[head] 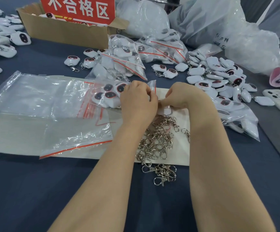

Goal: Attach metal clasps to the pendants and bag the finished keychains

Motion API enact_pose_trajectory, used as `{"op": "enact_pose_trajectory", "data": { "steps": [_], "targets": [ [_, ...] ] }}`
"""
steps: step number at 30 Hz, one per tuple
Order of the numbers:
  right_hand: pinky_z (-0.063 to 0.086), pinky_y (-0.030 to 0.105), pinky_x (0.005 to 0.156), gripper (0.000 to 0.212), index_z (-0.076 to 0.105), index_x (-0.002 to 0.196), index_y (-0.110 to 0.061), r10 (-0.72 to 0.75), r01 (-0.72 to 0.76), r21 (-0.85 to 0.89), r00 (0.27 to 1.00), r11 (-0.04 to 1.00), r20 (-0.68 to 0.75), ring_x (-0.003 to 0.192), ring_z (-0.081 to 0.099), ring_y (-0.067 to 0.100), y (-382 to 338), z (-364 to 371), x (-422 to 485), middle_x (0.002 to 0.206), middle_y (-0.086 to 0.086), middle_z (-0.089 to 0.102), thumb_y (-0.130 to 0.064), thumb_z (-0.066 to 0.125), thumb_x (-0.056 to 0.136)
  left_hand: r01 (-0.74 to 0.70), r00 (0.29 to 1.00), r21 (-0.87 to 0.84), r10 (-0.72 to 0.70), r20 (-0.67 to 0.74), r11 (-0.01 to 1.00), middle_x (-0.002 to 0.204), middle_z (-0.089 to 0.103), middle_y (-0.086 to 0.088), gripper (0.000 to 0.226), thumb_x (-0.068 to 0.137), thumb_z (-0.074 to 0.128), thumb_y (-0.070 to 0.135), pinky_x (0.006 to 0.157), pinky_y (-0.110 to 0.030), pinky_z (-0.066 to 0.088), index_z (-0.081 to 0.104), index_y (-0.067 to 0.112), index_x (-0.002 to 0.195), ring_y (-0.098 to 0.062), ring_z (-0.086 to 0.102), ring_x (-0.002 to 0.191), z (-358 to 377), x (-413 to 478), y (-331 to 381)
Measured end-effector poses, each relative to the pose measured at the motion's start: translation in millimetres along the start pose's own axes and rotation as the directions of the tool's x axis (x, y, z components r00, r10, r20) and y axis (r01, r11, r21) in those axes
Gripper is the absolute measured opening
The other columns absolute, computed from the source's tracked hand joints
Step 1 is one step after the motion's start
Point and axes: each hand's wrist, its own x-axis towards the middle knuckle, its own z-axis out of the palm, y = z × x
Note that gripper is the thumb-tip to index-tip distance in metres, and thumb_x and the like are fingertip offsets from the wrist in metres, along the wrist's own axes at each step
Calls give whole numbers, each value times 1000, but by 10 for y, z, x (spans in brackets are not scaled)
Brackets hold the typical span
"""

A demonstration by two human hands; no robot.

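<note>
Pinching edge of zip bag [152,85] with curled left hand [138,99]; right hand [177,96] curled close by, fingertips hidden, hold not clear.

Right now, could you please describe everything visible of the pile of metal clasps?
The pile of metal clasps is a loose tangle of shiny silver-coloured snap hooks with rings. It lies between the person's forearms, mostly on the pale sheet; a small clump spills past the sheet's near edge onto the dark blue tabletop, and one clasp lies apart at the right. Whether an arm touches it is unclear.
</note>
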Motion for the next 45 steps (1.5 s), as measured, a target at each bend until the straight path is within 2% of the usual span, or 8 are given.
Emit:
{"op": "enact_pose_trajectory", "data": {
  "steps": [5, 8, 10, 13, 16, 21, 29, 45],
  "targets": [
    [52, 33, 67, 21, 68, 93, -1, 52, 88, 537, 969, 839, -240, 61, 60, 19, 82, 212, 161, 79, 12, 64, -19, 71, 83, -2, 1000, -7, 2, 5, 1000, 107, 59, -3, 19, 92, 49, 25, 86, -30, 32, 63, 13, 88, -22, 50, 103, -6, -12, -5],
    [45, 28, 60, 8, 68, 87, -4, 158, 302, 920, 925, 250, -346, 65, 53, 17, 77, 349, 221, 73, 7, 60, -11, 66, 88, -16, 1000, -22, 16, -9, 1000, 106, 59, -4, 19, 92, 50, 24, 87, -30, 32, 64, 11, 90, -23, 50, 103, -18, -22, 1],
    [44, 19, 51, 12, 65, 80, -9, 127, 329, 916, 943, -228, -307, 55, 55, 9, 48, 360, 259, 63, -2, 62, -7, 61, 92, -18, 1000, -22, 18, -10, 1000, 108, 59, -5, 19, 92, 51, 24, 87, -31, 32, 64, 10, 92, -23, 50, 104, -13, -29, 2],
    [56, 24, 60, 10, 59, 88, -8, 47, 250, 814, 963, -525, -266, 66, 62, 14, 0, 403, 308, 85, 4, 61, -7, 53, 96, -15, 1000, -14, 14, -8, 1000, 108, 59, -4, 19, 92, 51, 25, 88, -31, 32, 64, 10, 92, -23, 49, 105, -7, -31, 3],
    [59, 28, 67, 6, 56, 97, -11, 67, 234, 865, 971, -444, -229, 73, 67, 20, -1, 483, 356, 105, 11, 54, -13, 51, 99, -14, 1000, -19, 14, -12, 1000, 106, 59, -5, 20, 92, 51, 26, 89, -32, 33, 64, 11, 89, -24, 50, 104, -8, -27, 9],
    [54, 20, 65, 11, 61, 86, -3, 103, 260, 930, 965, -260, -241, 70, 61, 14, -27, 484, 388, 78, 8, 62, -5, 55, 95, -22, 1000, -18, 22, -16, 1000, 105, 59, -4, 20, 92, 51, 26, 89, -32, 34, 64, 11, 88, -23, 50, 103, -7, -29, 1],
    [53, 21, 66, 14, 61, 84, -4, 2, 344, 936, 939, -72, -344, 65, 61, 10, -40, 524, 351, 76, 7, 64, -2, 53, 95, -22, 999, -21, 22, -23, 1000, 102, 59, -2, 17, 91, 53, 26, 86, -31, 34, 62, 13, 84, -22, 51, 101, 17, -42, 2],
    [57, 27, 75, 25, 61, 87, -3, 1, 304, 921, 950, -244, -313, 73, 63, 17, -62, 498, 325, 83, 11, 64, -7, 42, 102, -20, 999, -6, 20, -27, 1000, 105, 59, -3, 18, 91, 52, 25, 85, -29, 30, 63, 12, 88, -22, 50, 103, 14, -25, -10]
  ]
}}
